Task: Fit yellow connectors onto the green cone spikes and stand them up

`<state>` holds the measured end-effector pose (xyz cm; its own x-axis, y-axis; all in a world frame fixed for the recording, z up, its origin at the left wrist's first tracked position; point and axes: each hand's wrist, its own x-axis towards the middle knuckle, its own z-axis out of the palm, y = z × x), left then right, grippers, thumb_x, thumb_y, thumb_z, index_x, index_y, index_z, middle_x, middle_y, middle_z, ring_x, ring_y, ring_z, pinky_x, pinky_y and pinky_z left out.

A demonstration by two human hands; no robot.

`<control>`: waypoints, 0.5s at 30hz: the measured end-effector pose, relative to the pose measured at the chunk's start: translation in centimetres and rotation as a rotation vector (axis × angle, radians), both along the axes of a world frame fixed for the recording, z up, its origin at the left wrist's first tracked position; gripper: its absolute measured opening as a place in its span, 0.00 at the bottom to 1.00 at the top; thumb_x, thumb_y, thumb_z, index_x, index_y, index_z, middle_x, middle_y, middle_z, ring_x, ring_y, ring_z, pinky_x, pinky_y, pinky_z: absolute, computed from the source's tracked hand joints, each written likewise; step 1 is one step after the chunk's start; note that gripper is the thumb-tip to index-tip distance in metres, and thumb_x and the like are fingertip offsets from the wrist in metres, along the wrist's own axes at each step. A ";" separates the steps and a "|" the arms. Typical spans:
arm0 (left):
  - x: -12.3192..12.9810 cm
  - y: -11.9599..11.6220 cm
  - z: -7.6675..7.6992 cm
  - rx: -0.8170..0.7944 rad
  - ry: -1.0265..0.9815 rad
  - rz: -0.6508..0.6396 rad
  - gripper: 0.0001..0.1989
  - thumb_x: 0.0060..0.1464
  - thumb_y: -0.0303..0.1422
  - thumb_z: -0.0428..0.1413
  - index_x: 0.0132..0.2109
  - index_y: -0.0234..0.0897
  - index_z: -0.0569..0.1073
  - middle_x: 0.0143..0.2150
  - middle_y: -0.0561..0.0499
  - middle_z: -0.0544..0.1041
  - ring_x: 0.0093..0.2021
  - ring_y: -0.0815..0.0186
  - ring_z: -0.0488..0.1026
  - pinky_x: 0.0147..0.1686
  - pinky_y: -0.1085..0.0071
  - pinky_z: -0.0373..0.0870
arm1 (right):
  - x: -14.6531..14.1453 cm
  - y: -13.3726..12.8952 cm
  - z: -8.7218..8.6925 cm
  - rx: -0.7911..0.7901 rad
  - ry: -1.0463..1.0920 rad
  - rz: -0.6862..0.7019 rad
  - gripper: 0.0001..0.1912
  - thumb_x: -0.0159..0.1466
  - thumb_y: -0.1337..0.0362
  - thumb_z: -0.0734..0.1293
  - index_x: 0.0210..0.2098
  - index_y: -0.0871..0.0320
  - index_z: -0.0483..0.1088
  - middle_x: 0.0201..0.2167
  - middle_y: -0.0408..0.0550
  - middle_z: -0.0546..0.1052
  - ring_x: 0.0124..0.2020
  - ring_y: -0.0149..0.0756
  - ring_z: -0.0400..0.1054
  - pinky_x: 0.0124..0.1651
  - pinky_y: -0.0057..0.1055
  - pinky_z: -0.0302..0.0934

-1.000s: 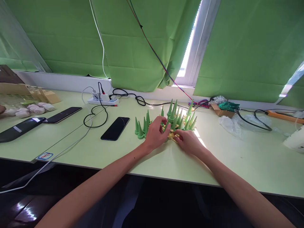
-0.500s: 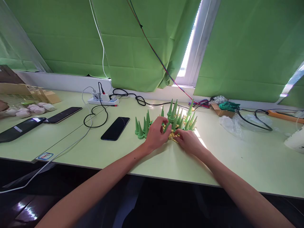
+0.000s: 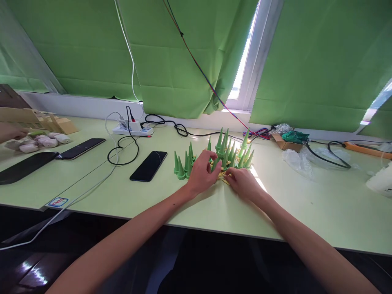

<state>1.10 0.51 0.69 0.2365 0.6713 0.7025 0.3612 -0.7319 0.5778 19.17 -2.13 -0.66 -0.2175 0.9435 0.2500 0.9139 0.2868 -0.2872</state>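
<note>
My left hand (image 3: 202, 173) is curled round a small green cone (image 3: 214, 164), its thumb and fingers closed on the sides. Just to the right, my right hand (image 3: 245, 183) has its fingertips pressed together low at a pile of small yellow pieces (image 3: 223, 176); whatever is between them is too small to make out. Several pointed green cones (image 3: 181, 168) stand upright left of my left hand. More green cones (image 3: 244, 141) stand close together behind both hands, with yellow bits scattered among them.
A black phone (image 3: 149, 166) lies left of the cones. Farther left are two more dark devices (image 3: 81, 148), pinkish-white rolls (image 3: 49, 141) and another person's hand (image 3: 12, 131). A power strip (image 3: 131, 130) and cables run along the back. Plastic bags (image 3: 297, 161) lie right.
My right fingertips have shifted slightly at the yellow pieces. My left hand stays nearly still with the cone. At the far left, the other person's hand has come farther into view over the rolls.
</note>
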 end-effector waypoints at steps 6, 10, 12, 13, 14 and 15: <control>0.0 0.0 0.1 0.050 -0.012 -0.023 0.05 0.61 0.34 0.54 0.40 0.38 0.65 0.42 0.53 0.69 0.18 0.82 0.55 0.19 0.76 0.57 | -0.2 -0.3 0.6 0.111 0.256 0.025 0.11 0.69 0.59 0.60 0.38 0.58 0.70 0.21 0.42 0.72 0.22 0.33 0.65 0.28 0.28 0.53; -0.1 0.2 0.0 0.092 0.016 -0.044 0.06 0.62 0.35 0.54 0.43 0.38 0.70 0.43 0.50 0.69 0.18 0.82 0.55 0.20 0.76 0.59 | -0.4 -0.6 0.7 0.209 0.480 0.092 0.12 0.70 0.56 0.59 0.40 0.57 0.66 0.21 0.42 0.71 0.22 0.33 0.65 0.28 0.29 0.57; -0.2 0.3 -0.1 0.117 0.029 -0.066 0.07 0.63 0.35 0.53 0.45 0.38 0.73 0.45 0.49 0.68 0.18 0.83 0.55 0.21 0.76 0.60 | -0.4 -0.7 0.7 0.209 0.549 0.116 0.13 0.70 0.54 0.59 0.40 0.57 0.66 0.24 0.44 0.73 0.24 0.34 0.68 0.30 0.29 0.61; -0.2 0.3 -0.1 0.125 0.038 -0.077 0.08 0.63 0.35 0.53 0.46 0.39 0.74 0.46 0.48 0.68 0.18 0.83 0.55 0.21 0.76 0.61 | -0.4 -0.8 0.7 0.205 0.572 0.126 0.13 0.70 0.54 0.59 0.41 0.57 0.65 0.26 0.45 0.74 0.25 0.35 0.70 0.30 0.30 0.62; -0.3 0.3 -0.1 0.128 0.050 -0.087 0.09 0.63 0.35 0.53 0.48 0.40 0.74 0.46 0.48 0.68 0.18 0.83 0.55 0.21 0.76 0.61 | -0.5 -0.8 0.7 0.202 0.589 0.136 0.13 0.70 0.53 0.59 0.41 0.57 0.65 0.27 0.46 0.74 0.27 0.36 0.71 0.31 0.30 0.63; -0.3 0.3 -0.1 0.128 0.061 -0.095 0.10 0.63 0.35 0.53 0.48 0.40 0.75 0.47 0.47 0.68 0.18 0.83 0.55 0.21 0.75 0.62 | -0.5 -0.8 0.7 0.202 0.604 0.144 0.13 0.70 0.52 0.59 0.41 0.56 0.65 0.28 0.46 0.75 0.27 0.36 0.72 0.31 0.30 0.64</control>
